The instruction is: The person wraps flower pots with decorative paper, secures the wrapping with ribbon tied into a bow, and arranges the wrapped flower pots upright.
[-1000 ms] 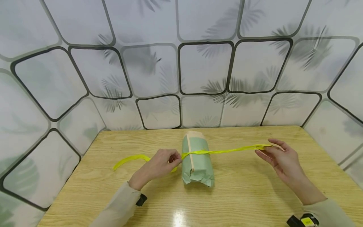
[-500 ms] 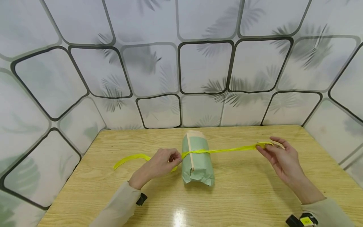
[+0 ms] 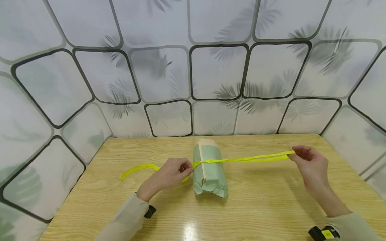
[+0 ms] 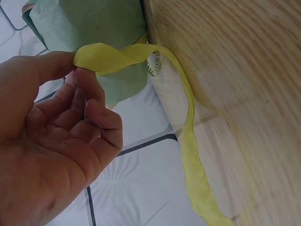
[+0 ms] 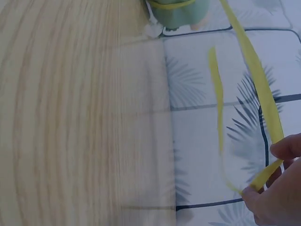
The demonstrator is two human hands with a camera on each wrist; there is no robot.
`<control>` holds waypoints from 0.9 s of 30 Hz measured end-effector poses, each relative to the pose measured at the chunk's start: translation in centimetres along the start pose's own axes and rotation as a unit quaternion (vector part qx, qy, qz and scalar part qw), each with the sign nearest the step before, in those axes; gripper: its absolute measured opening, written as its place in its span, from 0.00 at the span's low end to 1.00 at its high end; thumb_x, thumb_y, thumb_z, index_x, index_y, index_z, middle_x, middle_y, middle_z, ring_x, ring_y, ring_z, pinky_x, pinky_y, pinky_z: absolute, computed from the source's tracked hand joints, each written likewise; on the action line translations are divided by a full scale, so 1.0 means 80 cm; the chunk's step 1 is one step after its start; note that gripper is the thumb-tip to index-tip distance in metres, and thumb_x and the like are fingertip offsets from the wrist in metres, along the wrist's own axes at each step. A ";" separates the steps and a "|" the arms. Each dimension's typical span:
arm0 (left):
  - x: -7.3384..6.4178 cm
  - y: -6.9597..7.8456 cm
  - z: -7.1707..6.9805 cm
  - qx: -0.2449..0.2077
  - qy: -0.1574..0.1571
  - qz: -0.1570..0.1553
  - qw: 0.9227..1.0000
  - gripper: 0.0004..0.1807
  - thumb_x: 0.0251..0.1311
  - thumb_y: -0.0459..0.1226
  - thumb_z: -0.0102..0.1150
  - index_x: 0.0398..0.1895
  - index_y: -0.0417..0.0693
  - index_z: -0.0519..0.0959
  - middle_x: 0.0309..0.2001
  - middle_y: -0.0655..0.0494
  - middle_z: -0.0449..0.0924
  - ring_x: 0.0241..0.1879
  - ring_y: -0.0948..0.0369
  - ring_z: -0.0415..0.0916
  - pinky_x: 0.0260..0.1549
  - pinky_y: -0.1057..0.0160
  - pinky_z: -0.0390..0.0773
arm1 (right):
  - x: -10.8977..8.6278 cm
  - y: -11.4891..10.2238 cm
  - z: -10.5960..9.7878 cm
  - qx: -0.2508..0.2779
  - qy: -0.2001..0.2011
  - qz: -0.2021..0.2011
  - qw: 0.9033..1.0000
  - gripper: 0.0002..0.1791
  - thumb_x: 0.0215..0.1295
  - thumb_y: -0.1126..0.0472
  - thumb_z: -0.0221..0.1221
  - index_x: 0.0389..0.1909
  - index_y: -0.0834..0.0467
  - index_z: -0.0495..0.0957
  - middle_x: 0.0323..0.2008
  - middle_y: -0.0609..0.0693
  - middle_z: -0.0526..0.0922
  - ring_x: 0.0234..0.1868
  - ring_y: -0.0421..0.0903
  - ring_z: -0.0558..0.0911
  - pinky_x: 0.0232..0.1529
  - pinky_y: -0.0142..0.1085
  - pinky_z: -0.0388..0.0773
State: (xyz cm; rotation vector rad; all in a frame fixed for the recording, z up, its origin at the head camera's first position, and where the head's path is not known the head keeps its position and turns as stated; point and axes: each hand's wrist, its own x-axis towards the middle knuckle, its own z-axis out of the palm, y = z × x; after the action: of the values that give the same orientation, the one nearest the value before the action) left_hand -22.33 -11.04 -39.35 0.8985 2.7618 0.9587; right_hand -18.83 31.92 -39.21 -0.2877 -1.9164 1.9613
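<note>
Three walls (image 3: 220,73): I see them behind and on both sides of the table (image 3: 256,201), pale, printed with dark rounded outlines and grey fronds (image 3: 334,53).
Table: light wood grain, with a patch of glare (image 3: 190,231) low in my head view.
Parcel (image 3: 212,180): lying on the table, one end pointing to the back wall; green paper, a pale strip (image 3: 203,172) along its top, the near end crumpled. The yellow ribbon (image 3: 212,161) crosses over its middle.
Sleeves (image 3: 123,217): light, one on each forearm.
Right hand (image 3: 313,170): raised, well apart from the parcel; I read a pinch on the ribbon between thumb and fingers.
Left hand (image 3: 170,172): just beside the parcel, pinching the ribbon between thumb and forefinger, the other fingers curled toward the palm. I cannot tell whether it touches the paper.
Ribbon: two strands show between parcel and right hand; my right wrist view has a loose end bent back from the fingers. Past the left hand, a tail trails over the table.
Wrist devices (image 3: 149,211): black, the right one marked with yellow.
</note>
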 end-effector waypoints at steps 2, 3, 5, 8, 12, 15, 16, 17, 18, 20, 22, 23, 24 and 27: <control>0.000 -0.001 0.000 0.000 -0.003 -0.001 1.000 0.06 0.73 0.38 0.58 0.38 0.49 0.83 0.30 0.62 0.82 0.30 0.68 0.75 0.29 0.70 0.77 | 0.001 0.000 -0.002 -0.091 0.016 -0.019 0.996 0.09 0.66 0.68 0.65 0.40 0.51 0.85 0.33 0.28 0.83 0.40 0.27 0.78 0.40 0.15 0.76; 0.000 -0.001 0.000 0.000 -0.005 -0.002 1.000 0.06 0.73 0.38 0.58 0.38 0.49 0.82 0.31 0.62 0.82 0.30 0.68 0.75 0.28 0.70 0.77 | 0.002 0.000 -0.003 -0.133 0.021 -0.030 0.990 0.06 0.67 0.65 0.66 0.41 0.51 0.85 0.33 0.25 0.82 0.41 0.26 0.77 0.41 0.14 0.74; 0.000 -0.002 0.000 0.000 -0.010 -0.004 1.000 0.06 0.73 0.38 0.58 0.38 0.49 0.82 0.31 0.62 0.82 0.30 0.67 0.76 0.28 0.69 0.77 | 0.003 0.001 -0.004 -0.197 0.029 -0.054 0.978 0.05 0.68 0.62 0.66 0.43 0.54 0.85 0.33 0.22 0.80 0.42 0.25 0.76 0.43 0.12 0.70; -0.002 -0.003 -0.001 0.002 -0.015 -0.007 1.000 0.06 0.73 0.38 0.58 0.38 0.49 0.82 0.32 0.62 0.82 0.31 0.67 0.76 0.29 0.69 0.77 | 0.005 0.003 -0.006 -0.232 0.026 -0.079 0.969 0.08 0.68 0.60 0.66 0.44 0.58 0.85 0.32 0.19 0.79 0.42 0.24 0.75 0.44 0.10 0.67; -0.005 -0.005 -0.003 0.001 -0.016 -0.011 1.000 0.06 0.74 0.37 0.57 0.40 0.48 0.83 0.33 0.61 0.83 0.31 0.67 0.76 0.29 0.69 0.77 | 0.008 0.008 -0.010 -0.269 -0.012 -0.074 0.960 0.13 0.70 0.56 0.65 0.48 0.61 0.84 0.36 0.18 0.77 0.46 0.24 0.73 0.43 0.11 0.67; -0.006 -0.005 -0.006 0.000 -0.015 -0.013 1.000 0.07 0.74 0.37 0.56 0.41 0.48 0.84 0.33 0.58 0.84 0.31 0.67 0.76 0.29 0.69 0.77 | 0.010 0.012 -0.013 -0.307 -0.075 -0.051 0.947 0.19 0.73 0.55 0.61 0.55 0.64 0.80 0.50 0.32 0.80 0.58 0.37 0.76 0.62 0.27 0.75; -0.006 -0.005 -0.007 0.000 -0.015 -0.014 1.000 0.07 0.74 0.37 0.56 0.41 0.48 0.84 0.33 0.58 0.84 0.30 0.67 0.76 0.29 0.69 0.77 | 0.011 0.013 -0.014 -0.321 -0.099 -0.045 0.941 0.19 0.75 0.56 0.59 0.58 0.65 0.78 0.56 0.40 0.81 0.63 0.44 0.75 0.67 0.37 0.74; -0.006 -0.005 -0.007 0.002 -0.015 -0.016 1.000 0.07 0.74 0.37 0.56 0.41 0.48 0.84 0.33 0.58 0.84 0.30 0.67 0.75 0.29 0.69 0.76 | 0.011 0.014 -0.015 -0.335 -0.123 -0.040 0.933 0.20 0.76 0.57 0.57 0.60 0.66 0.77 0.61 0.49 0.80 0.68 0.53 0.73 0.70 0.48 0.72; -0.006 -0.005 -0.008 0.003 -0.015 -0.017 1.000 0.07 0.74 0.38 0.56 0.41 0.48 0.84 0.33 0.58 0.84 0.30 0.67 0.75 0.29 0.69 0.76 | 0.011 0.015 -0.015 -0.350 -0.147 -0.038 0.925 0.20 0.76 0.58 0.55 0.61 0.66 0.76 0.65 0.58 0.77 0.62 0.59 0.76 0.64 0.54 0.76; -0.006 -0.005 -0.008 0.007 -0.016 -0.020 1.000 0.07 0.74 0.38 0.56 0.41 0.50 0.83 0.33 0.60 0.84 0.30 0.67 0.75 0.29 0.69 0.76 | 0.009 0.015 -0.011 -0.377 -0.190 -0.039 0.906 0.20 0.77 0.60 0.52 0.62 0.66 0.75 0.69 0.72 0.69 0.64 0.73 0.71 0.55 0.62 0.76; -0.006 -0.005 -0.008 0.007 -0.015 -0.021 1.000 0.06 0.74 0.38 0.56 0.40 0.50 0.83 0.32 0.62 0.83 0.30 0.68 0.75 0.29 0.69 0.77 | 0.006 0.014 -0.002 -0.401 -0.214 -0.052 0.889 0.18 0.77 0.60 0.53 0.61 0.65 0.77 0.67 0.73 0.72 0.59 0.72 0.77 0.45 0.54 0.81; -0.006 -0.005 -0.008 0.007 -0.015 -0.020 1.000 0.06 0.74 0.38 0.57 0.41 0.50 0.83 0.32 0.62 0.83 0.30 0.68 0.75 0.29 0.69 0.77 | 0.003 0.013 0.006 -0.407 -0.225 -0.059 0.883 0.18 0.77 0.59 0.54 0.60 0.63 0.77 0.65 0.72 0.74 0.54 0.69 0.81 0.40 0.49 0.81; -0.006 -0.005 -0.008 0.006 -0.015 -0.019 1.000 0.06 0.74 0.38 0.57 0.41 0.50 0.83 0.32 0.62 0.83 0.30 0.68 0.76 0.29 0.69 0.77 | -0.001 0.011 0.015 -0.404 -0.237 -0.065 0.881 0.18 0.77 0.58 0.55 0.60 0.62 0.78 0.63 0.70 0.77 0.48 0.65 0.84 0.35 0.44 0.80; -0.007 -0.005 -0.008 0.005 -0.012 -0.013 1.000 0.06 0.74 0.38 0.56 0.41 0.50 0.83 0.32 0.62 0.83 0.30 0.68 0.76 0.28 0.69 0.77 | -0.014 0.006 0.049 -0.361 -0.296 -0.096 0.879 0.20 0.76 0.57 0.59 0.62 0.62 0.77 0.56 0.65 0.83 0.42 0.52 0.88 0.33 0.37 0.83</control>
State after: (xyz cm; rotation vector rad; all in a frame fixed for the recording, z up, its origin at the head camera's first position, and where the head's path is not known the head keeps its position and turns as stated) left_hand -22.23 -11.94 -39.16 0.8673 2.7549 0.9240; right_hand -19.47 27.86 -39.65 0.3552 -2.8930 1.1944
